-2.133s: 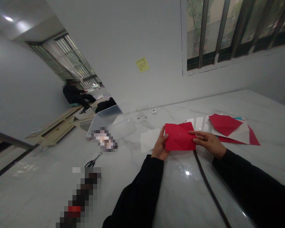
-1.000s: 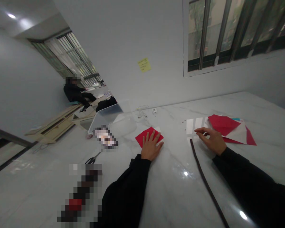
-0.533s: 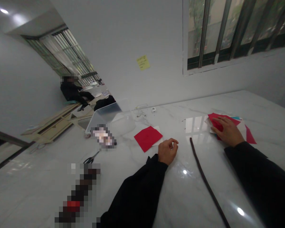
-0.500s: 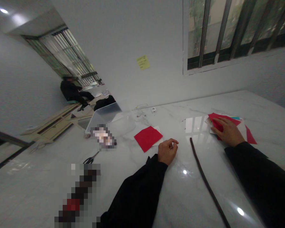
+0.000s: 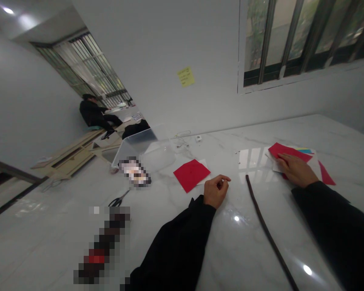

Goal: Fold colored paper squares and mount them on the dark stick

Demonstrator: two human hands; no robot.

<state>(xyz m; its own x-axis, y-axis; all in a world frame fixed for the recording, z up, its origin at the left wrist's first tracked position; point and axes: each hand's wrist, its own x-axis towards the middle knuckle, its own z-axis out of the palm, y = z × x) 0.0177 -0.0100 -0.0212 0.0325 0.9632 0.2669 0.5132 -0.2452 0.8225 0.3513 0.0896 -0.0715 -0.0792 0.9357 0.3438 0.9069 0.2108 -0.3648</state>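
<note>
On the right of the marble-look tabletop, my right hand (image 5: pixel 300 170) has its fingers closed over a sheet of red paper (image 5: pixel 283 148). That sheet lies at the top of a pile of coloured papers (image 5: pixel 317 166) with white, blue, yellow and red edges showing. The underside of my grip is hidden. My left hand (image 5: pixel 216 192) rests on the table with its fingers curled and nothing visible in them. Just beyond it lies another red paper (image 5: pixel 191 175), pointed at one corner, over a white sheet (image 5: pixel 205 163). Between my forearms runs a thin dark brown stick (image 5: pixel 265 228).
Black-handled scissors (image 5: pixel 118 200) lie left, beside a blurred-out item (image 5: pixel 135 171) and a long pixelated one (image 5: pixel 101 246). Behind stand a clear plastic box (image 5: pixel 136 143) and a white adapter (image 5: pixel 198 138) near cables. A person (image 5: pixel 92 111) sits in the far room.
The view has shifted slightly, so most things sit a little further right. My right hand stays on the red paper at the pile, and my left hand keeps its curled pose.
</note>
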